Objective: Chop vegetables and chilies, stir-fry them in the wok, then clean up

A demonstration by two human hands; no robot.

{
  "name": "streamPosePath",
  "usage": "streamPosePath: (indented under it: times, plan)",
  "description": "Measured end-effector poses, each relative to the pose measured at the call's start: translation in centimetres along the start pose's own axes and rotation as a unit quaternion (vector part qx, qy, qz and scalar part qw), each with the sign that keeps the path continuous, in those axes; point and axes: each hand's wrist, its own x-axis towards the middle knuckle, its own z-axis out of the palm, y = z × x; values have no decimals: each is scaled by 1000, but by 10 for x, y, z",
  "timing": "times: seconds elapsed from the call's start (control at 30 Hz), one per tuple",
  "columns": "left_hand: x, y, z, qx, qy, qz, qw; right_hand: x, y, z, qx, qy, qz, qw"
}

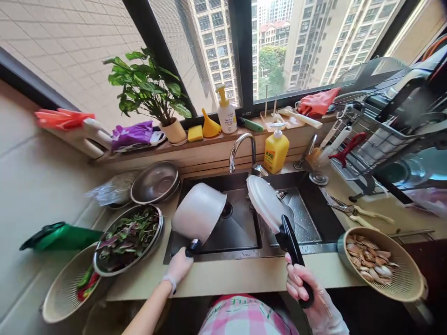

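Note:
My left hand (pixel 179 266) is closed around the short black handle of a silver-grey metal pot (pixel 199 211). The pot is tipped on its side over the left basin of the dark sink (pixel 240 242), its mouth turned to the right and its inside hidden. In my right hand (pixel 307 291) is a pressure cooker lid (pixel 263 200), gripped by its long black handle (pixel 294 242). That lid is held tilted above the sink, right of the divider and apart from the pot. The chrome faucet (pixel 244 139) stands behind, between the two.
Left of the sink are a bowl of leafy greens (pixel 129 242), a basket with peppers (pixel 59 298) and a metal bowl (pixel 155 181). A colander of mushroom-like pieces (pixel 372 260), scissors (pixel 352 209) and a dish rack (pixel 377 135) stand right. A yellow soap bottle (pixel 275 151) stands behind.

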Motion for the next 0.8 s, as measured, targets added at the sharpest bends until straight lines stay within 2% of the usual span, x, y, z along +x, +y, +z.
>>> streamPosePath:
  times: [0.17,0.47,0.63,0.8]
  plan:
    - [-19,-10,12,65,39,-4,997,5,-6,-5,-7,-25,30,999]
    - [-48,-10,26,20,79,-55,995,16,-5,-8,-59,-6,66,996]
    - [-57,-11,41,8,93,-62,994,17,0,-13,-154,6,79,985]
    - [-58,-13,46,-8,92,-53,994,20,9,-15,-248,28,62,966]
